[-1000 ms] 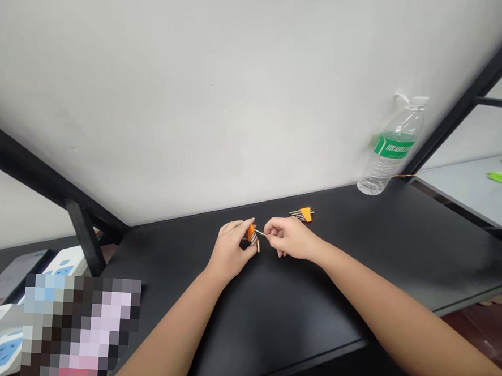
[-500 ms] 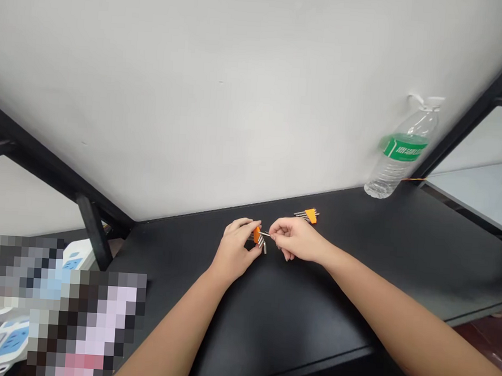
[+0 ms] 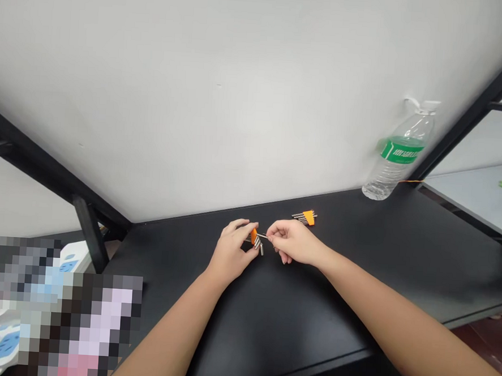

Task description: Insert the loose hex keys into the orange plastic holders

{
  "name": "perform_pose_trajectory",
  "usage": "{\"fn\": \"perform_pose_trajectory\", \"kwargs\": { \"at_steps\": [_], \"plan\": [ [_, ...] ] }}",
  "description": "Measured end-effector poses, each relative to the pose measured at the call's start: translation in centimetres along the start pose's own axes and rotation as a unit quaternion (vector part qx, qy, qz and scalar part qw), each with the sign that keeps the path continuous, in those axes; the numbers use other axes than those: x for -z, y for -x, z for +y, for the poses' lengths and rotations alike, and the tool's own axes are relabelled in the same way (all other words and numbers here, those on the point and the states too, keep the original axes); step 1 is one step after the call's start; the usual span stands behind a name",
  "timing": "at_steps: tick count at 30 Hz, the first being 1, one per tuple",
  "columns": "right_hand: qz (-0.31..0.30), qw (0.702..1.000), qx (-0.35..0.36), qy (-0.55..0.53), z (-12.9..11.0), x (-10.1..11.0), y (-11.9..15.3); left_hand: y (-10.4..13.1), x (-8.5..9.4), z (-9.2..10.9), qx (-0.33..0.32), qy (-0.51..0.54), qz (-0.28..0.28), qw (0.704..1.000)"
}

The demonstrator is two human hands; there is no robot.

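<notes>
Near the middle of the black table, my left hand [image 3: 233, 251] grips an orange holder [image 3: 254, 236] with several silver hex keys in it, their bent ends pointing right. Just to the right, my right hand [image 3: 292, 241] pinches a thin metal key [image 3: 262, 235] between thumb and fingertips. The left end of that key reaches the top of the orange holder; whether it sits inside cannot be made out. Behind my right hand lies a second orange holder [image 3: 309, 217] with several metal keys.
A clear plastic bottle [image 3: 400, 152] with a green label stands at the back right against the white wall [image 3: 204, 117]. Black frame bars rise on both sides. Power strips [image 3: 5, 344] and a blurred-out area are at the lower left.
The whole view has shifted slightly. A little more of the key shows between the orange holder and my right hand's fingertips. Both hands keep their grips.
</notes>
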State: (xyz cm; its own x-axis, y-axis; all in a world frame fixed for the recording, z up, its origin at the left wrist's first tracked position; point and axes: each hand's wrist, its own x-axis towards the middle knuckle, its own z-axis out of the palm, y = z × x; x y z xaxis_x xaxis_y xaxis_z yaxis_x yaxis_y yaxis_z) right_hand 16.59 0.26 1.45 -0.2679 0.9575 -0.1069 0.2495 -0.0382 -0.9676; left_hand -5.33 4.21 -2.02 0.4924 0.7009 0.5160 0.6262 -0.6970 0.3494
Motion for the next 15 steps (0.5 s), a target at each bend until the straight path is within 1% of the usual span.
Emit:
{"fn": "perform_pose_trajectory", "kwargs": {
  "at_steps": [4, 9, 12, 15],
  "plan": [
    [0.025, 1.000, -0.013, 0.006, -0.2, 0.1, 0.1, 0.1, 0.1, 0.2, -0.004, -0.003, -0.011, 1.000],
    [0.044, 0.997, -0.041, -0.041, -0.4, 0.2, -0.1, 0.3, -0.1, 0.6, -0.008, -0.005, -0.031, 0.999],
    [0.039, 0.989, -0.050, -0.133, -0.3, -0.2, -0.3, 0.2, -0.2, 0.7, 0.001, -0.017, -0.022, 1.000],
    [0.033, 0.961, -0.029, -0.274, -0.1, -0.9, -0.5, 0.1, -0.3, 1.0, 0.019, -0.012, -0.016, 1.000]
  ]
}}
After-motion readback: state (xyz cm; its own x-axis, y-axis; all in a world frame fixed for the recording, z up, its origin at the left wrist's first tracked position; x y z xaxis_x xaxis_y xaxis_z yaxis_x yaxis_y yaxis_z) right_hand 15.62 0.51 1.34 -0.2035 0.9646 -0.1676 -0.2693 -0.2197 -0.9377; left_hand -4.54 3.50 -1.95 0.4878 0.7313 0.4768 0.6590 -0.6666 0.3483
